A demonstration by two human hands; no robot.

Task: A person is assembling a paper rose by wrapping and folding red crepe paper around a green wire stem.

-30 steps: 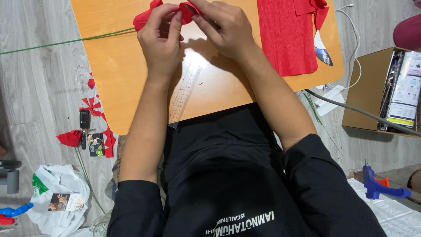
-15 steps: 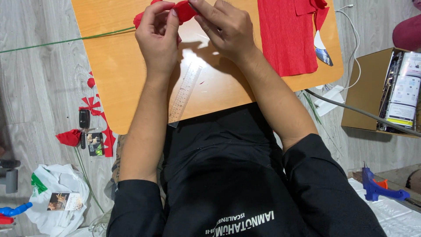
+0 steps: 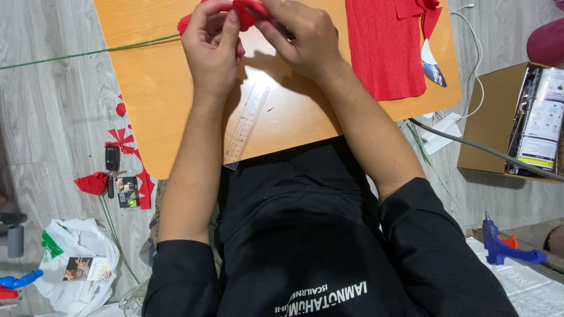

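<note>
left hand: fingers pinched on red paper piece | right hand: pinching it too | change: both hands shifted farther up the wooden board; shaping continues

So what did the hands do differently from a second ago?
Both hands, left hand and right hand, crept slightly toward the table's far edge, still pinching the red paper piece. The ruler, red crepe sheet and green wire stayed put.
</note>
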